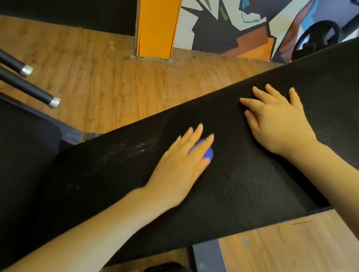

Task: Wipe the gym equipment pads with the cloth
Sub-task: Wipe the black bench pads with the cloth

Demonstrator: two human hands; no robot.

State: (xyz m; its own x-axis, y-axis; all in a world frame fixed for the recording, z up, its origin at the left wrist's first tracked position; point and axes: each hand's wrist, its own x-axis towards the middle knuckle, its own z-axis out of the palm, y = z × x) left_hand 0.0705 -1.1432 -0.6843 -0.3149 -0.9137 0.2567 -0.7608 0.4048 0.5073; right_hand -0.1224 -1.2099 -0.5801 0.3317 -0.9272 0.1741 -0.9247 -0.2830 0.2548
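Seat pad (pixel 3 156): black, at far left, not touched. Cloth (pixel 204 152): blue, small, soft and light by the look, bunched under my left hand (pixel 181 166), fingers pressing it flat on the long black pad (pixel 247 188); best held by palm pressure. White streaks (pixel 139 147) just left of it. My right hand (pixel 278 122): spread flat on the pad, holding nothing. No readable labels or writing.

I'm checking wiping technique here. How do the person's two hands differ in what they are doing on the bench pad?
The left hand presses a blue cloth onto the black bench pad; the right hand has no cloth under it. The left hand's fingers lie close together over the cloth, while the right hand's are spread. The left hand sits beside whitish smears; the right sits higher up the pad. Both lie palm down.
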